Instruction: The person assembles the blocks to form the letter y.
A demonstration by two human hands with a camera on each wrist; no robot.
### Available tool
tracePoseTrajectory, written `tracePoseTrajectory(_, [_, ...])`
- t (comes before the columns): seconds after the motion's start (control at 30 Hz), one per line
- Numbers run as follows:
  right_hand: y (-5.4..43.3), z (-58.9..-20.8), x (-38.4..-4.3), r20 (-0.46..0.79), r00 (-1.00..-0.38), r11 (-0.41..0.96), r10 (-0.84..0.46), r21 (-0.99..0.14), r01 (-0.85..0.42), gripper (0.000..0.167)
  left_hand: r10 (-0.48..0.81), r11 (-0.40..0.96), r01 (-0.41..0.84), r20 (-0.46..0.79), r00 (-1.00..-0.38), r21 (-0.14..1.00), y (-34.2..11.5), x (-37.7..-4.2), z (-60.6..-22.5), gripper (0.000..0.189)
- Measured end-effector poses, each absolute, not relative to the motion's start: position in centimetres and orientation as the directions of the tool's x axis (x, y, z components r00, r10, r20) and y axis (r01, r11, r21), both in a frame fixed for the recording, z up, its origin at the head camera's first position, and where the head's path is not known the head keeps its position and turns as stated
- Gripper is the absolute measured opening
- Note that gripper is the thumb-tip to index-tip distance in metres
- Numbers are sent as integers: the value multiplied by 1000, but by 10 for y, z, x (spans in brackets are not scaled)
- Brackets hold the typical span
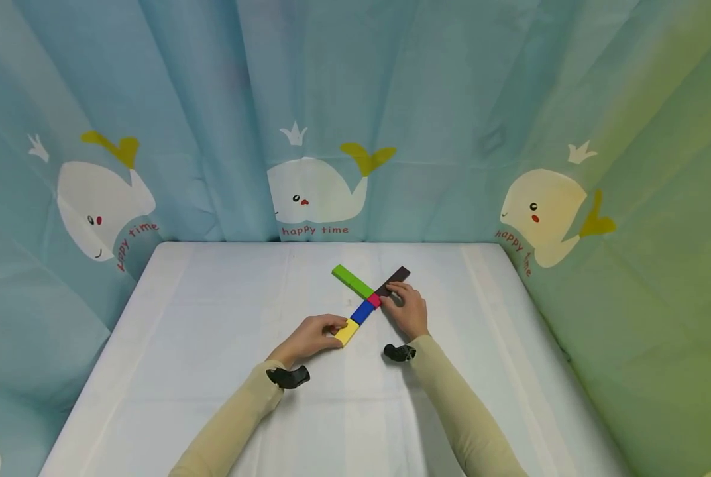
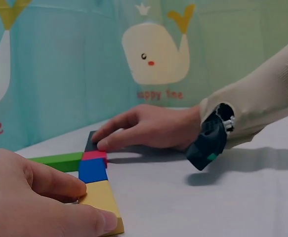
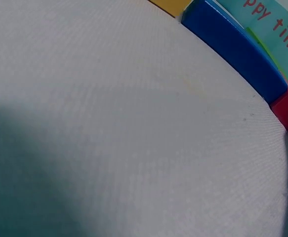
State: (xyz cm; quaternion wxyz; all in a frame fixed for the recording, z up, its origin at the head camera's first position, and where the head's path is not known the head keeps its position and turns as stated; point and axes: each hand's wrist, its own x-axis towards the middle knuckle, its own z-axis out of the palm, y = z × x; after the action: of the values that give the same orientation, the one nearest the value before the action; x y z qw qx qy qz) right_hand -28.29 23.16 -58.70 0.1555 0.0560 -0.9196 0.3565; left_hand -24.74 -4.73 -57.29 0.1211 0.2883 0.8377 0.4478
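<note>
Flat coloured blocks lie on the table in a slanting row: yellow (image 1: pixel 348 333), blue (image 1: pixel 363 312), red (image 1: pixel 374 301) and black (image 1: pixel 399 274). From the red block a green strip (image 1: pixel 352 281) branches off toward the back left. My left hand (image 1: pixel 310 336) pinches the yellow block at the row's near end, thumb on the front side and fingers on the other. At the far end, my right hand (image 1: pixel 411 311) has its thumb beside the red and black blocks and a curled index finger on the black one, which it partly covers.
A white cloth covers the table (image 1: pixel 212 318). Blue-green curtains (image 1: pixel 438 119) printed with whales hang behind the back edge and along both sides. Each wrist carries a black strap-on piece (image 1: pixel 288 377).
</note>
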Motion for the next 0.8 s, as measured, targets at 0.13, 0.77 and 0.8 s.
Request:
tracePoseTrajectory(0.13, [231, -588, -283, 338, -941, 740, 4, -634, -225, 42, 596, 444, 369, 38, -802, 816, -46, -250, -571, 45])
tracePoseTrajectory(0.77, [231, -588, -283, 330, -944, 739, 13, -639, -214, 41, 655, 454, 396, 3, -755, 798, -49, -262, -565, 45])
tracePoseTrajectory(0.8, [231, -588, -283, 337, -941, 736, 14, -640, -218, 40, 657, 456, 398, 1, -754, 796, -50, -262, -564, 45])
